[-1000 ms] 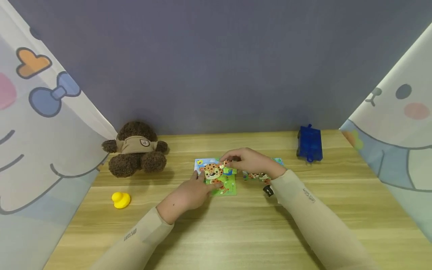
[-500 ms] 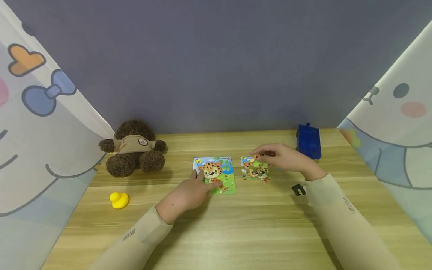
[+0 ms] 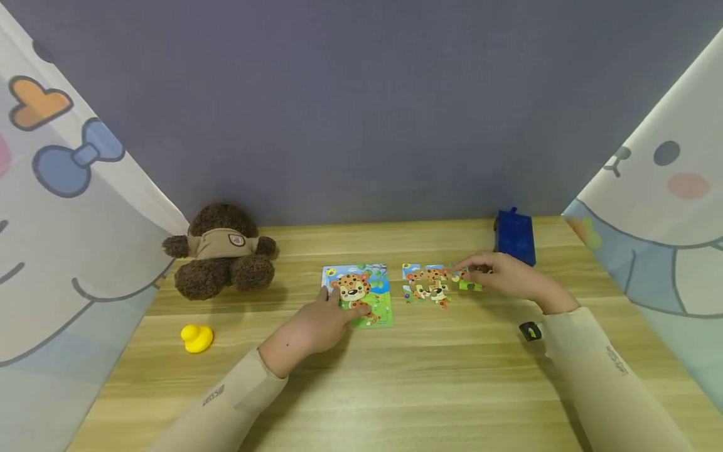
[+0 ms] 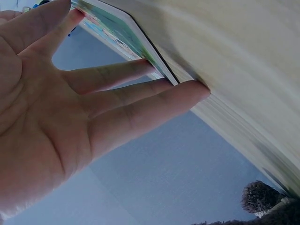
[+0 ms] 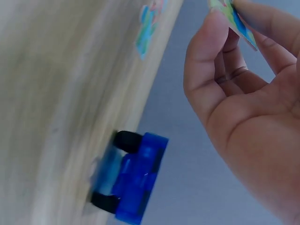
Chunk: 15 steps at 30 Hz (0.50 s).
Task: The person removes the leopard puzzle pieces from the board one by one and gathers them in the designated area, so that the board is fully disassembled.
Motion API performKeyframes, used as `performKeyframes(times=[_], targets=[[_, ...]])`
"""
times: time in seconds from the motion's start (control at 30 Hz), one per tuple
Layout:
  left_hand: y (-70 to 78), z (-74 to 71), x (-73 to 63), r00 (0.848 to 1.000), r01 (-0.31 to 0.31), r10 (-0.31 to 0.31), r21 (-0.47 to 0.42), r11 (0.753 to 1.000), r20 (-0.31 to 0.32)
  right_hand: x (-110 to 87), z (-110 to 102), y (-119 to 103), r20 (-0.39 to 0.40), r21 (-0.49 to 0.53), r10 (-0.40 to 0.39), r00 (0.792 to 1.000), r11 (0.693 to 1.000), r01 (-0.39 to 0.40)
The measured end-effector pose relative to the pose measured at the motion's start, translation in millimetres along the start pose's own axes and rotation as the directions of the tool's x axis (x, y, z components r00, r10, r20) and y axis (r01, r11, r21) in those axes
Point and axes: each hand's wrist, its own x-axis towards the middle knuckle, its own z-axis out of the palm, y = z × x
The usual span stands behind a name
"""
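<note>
My left hand (image 3: 313, 321) rests with spread fingers on a square leopard picture board (image 3: 380, 312), near its left and lower parts. In the left wrist view, straight fingers (image 4: 126, 117) reach to the edge of the board (image 4: 149, 49). My right hand (image 3: 508, 274) pinches a green and blue jigsaw piece (image 3: 470, 285) between thumb and fingers, right of the board. The right wrist view shows that jigsaw piece (image 5: 241, 26) tilted in the fingertips. Several loose jigsaw pieces (image 3: 422, 292) with leopard parts lie between the board and my right hand.
A blue toy cart (image 3: 514, 235) with black wheels stands just behind my right hand. On the left are a brown teddy bear (image 3: 221, 248) in a beige shirt and a yellow rubber duck (image 3: 197, 338). A grey wall (image 3: 361, 125) rises behind the wooden table (image 3: 395, 389).
My right hand has moved right with the jigsaw piece, from over the board past the loose pieces. The board's upper right and the loose pieces are uncovered. My left hand stays put.
</note>
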Motion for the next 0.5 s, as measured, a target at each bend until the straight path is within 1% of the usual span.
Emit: performKeyframes(times=[0.1, 0.33, 0.5], targets=[[0.0, 0.3, -1.0, 1.0, 0.002, -0.002, 0.006, 1.0, 0.001, -1.4, 3, 5, 0.001, 0.009, 0.007, 1.0, 1.0, -0.007], [-0.3, 0.3, -0.2, 1.0, -0.011, 0.011, 0.006, 1.0, -0.01, 3.6, 10, 17, 0.095, 0.078, 0.024, 0.995, 0.996, -0.032], [-1.0, 1.5, -0.7, 0.999, -0.022, 0.022, 0.011, 1.0, -0.025, 8.4, 16, 24, 0.116, 0.083, 0.028, 0.993, 0.996, -0.038]])
